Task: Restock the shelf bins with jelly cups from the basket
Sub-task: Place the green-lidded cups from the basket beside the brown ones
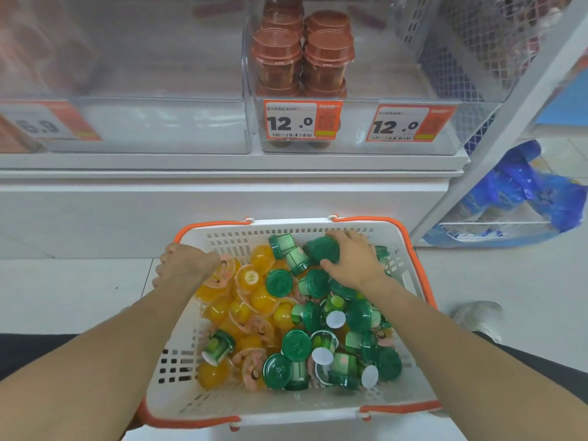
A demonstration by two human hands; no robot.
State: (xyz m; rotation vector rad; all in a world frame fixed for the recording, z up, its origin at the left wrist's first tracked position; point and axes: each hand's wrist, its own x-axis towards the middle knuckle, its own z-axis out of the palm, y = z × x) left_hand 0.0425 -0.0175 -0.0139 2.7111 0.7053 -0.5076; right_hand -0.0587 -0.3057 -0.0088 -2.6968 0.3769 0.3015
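Right hand: the right hand [350, 259], upper right of the basket, is curled over a green-lidded cup [323, 249], grasping it, probably to lift it toward the shelf
Left hand: the left hand [183, 264] grips the basket's left rim, likely steadying it while the other picks
Basket: the white basket [254, 405] with orange handles fills the lower centre; green cups [296, 344] pile on its right, orange jelly cups [251, 276] on its left
Bins: in the upper centre a clear bin [254, 128] holds stacked brown-lidded cups [276, 55]; the section to their right, over the second price tag [410, 124], looks bare and may want filling
Stage: picking up, nothing shelved from this grasp yet
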